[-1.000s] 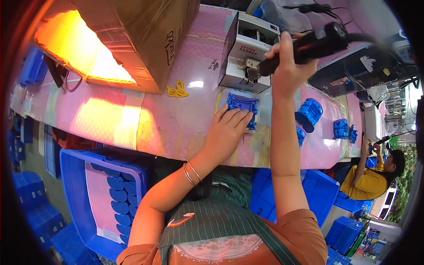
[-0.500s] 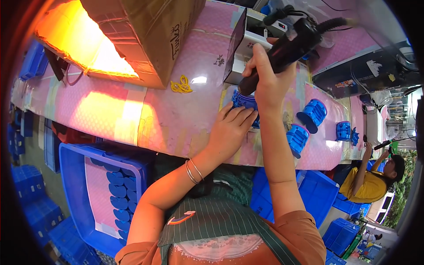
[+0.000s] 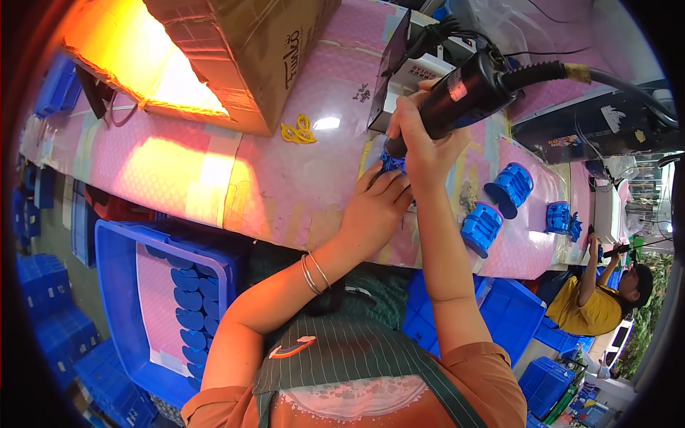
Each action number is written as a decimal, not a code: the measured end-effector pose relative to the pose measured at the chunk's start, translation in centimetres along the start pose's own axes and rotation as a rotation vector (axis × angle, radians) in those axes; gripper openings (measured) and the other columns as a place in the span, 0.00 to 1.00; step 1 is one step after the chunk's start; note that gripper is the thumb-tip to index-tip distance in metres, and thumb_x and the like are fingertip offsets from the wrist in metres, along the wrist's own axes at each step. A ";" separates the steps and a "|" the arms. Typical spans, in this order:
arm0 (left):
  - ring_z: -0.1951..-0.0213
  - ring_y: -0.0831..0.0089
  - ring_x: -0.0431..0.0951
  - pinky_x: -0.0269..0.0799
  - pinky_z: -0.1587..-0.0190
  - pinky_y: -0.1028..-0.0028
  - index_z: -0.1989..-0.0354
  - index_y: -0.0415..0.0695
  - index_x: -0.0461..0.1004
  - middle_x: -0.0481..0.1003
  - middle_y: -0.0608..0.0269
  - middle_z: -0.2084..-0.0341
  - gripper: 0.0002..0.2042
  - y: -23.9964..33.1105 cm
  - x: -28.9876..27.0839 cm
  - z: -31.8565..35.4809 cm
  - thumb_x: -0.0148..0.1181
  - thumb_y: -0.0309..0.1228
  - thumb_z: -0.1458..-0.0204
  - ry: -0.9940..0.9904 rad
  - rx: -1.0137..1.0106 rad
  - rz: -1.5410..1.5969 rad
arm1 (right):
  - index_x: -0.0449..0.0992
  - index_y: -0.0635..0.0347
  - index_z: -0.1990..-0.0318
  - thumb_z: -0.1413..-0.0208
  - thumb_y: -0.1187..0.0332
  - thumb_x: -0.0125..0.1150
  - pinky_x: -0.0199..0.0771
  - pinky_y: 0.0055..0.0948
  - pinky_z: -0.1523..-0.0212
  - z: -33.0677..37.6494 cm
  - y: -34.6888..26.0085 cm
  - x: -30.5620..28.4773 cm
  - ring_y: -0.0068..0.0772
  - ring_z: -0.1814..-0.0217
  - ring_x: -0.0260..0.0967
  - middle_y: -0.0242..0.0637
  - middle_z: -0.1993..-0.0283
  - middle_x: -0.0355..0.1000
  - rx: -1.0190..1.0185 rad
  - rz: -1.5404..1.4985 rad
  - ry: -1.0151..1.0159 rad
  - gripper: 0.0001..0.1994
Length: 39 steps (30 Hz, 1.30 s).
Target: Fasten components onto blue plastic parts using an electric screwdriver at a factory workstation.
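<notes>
My right hand (image 3: 422, 146) is wrapped round a black corded electric screwdriver (image 3: 465, 98), held tilted with its tip pointing down onto a blue plastic part (image 3: 392, 163) on the table. The fingers of my left hand (image 3: 374, 215) curl over that same part from the near side and steady it. Hand and tool hide most of the part, and the bit's exact contact cannot be seen. To the right stand similar blue plastic parts (image 3: 482, 229), some with a pink rim. A small yellow looped piece (image 3: 298, 130) lies left of my hands.
An open cardboard box (image 3: 246, 68) glows orange inside at the back left. Behind the work sits a small box-shaped device (image 3: 407, 78). A blue bin (image 3: 118, 299) with rows of blue pieces stands below left. A co-worker in yellow (image 3: 589, 307) is at the far right.
The screwdriver has come lower, its body tipped further and its cable swung into view. My left hand stays on the blue part. The whole view has shifted slightly.
</notes>
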State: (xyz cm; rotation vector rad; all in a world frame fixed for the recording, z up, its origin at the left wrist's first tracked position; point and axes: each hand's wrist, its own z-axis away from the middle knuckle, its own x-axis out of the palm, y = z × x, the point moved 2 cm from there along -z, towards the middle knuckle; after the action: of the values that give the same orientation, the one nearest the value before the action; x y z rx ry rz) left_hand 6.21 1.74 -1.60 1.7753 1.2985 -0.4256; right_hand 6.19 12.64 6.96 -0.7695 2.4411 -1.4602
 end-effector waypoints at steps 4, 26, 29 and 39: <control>0.45 0.66 0.71 0.59 0.34 0.57 0.57 0.42 0.79 0.76 0.63 0.53 0.14 0.2 -0.2 -0.3 0.57 0.28 0.54 -0.009 -0.001 0.017 | 0.65 0.69 0.52 0.43 0.77 0.62 0.67 0.24 0.75 0.5 0.5 -0.2 0.24 0.79 0.68 0.33 0.75 0.69 -0.094 0.082 0.056 0.15; 0.47 0.67 0.74 0.58 0.35 0.57 0.48 0.45 0.76 0.77 0.65 0.51 0.22 0.4 -0.8 -0.5 0.65 0.29 0.55 -0.036 -0.003 -0.012 | 0.62 0.62 0.32 0.51 0.60 0.72 0.67 0.34 0.40 -0.2 -2.1 -22.7 0.39 0.39 0.67 0.46 0.38 0.67 0.096 0.941 -0.281 0.39; 0.47 0.67 0.73 0.58 0.35 0.57 0.48 0.45 0.76 0.77 0.65 0.51 0.22 0.5 -0.9 -0.6 0.65 0.29 0.55 -0.019 0.002 -0.005 | 0.67 0.62 0.35 0.59 0.60 0.75 0.67 0.38 0.39 5.5 -6.0 -23.7 0.46 0.38 0.66 0.48 0.40 0.67 0.097 1.058 -0.475 0.40; 0.47 0.61 0.74 0.65 0.40 0.56 0.50 0.43 0.77 0.76 0.59 0.51 0.19 -0.1 -2.5 -0.2 0.65 0.24 0.54 0.051 0.032 0.143 | 0.63 0.62 0.33 0.67 0.65 0.77 0.64 0.42 0.36 10.6 -6.0 -21.3 0.55 0.37 0.62 0.51 0.39 0.64 0.246 1.178 -0.404 0.47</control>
State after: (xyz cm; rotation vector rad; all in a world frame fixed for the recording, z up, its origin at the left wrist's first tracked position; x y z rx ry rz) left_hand 5.04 0.37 0.19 1.9030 1.1961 -0.3240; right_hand 30.59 13.49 4.86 0.3877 1.7437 -0.9270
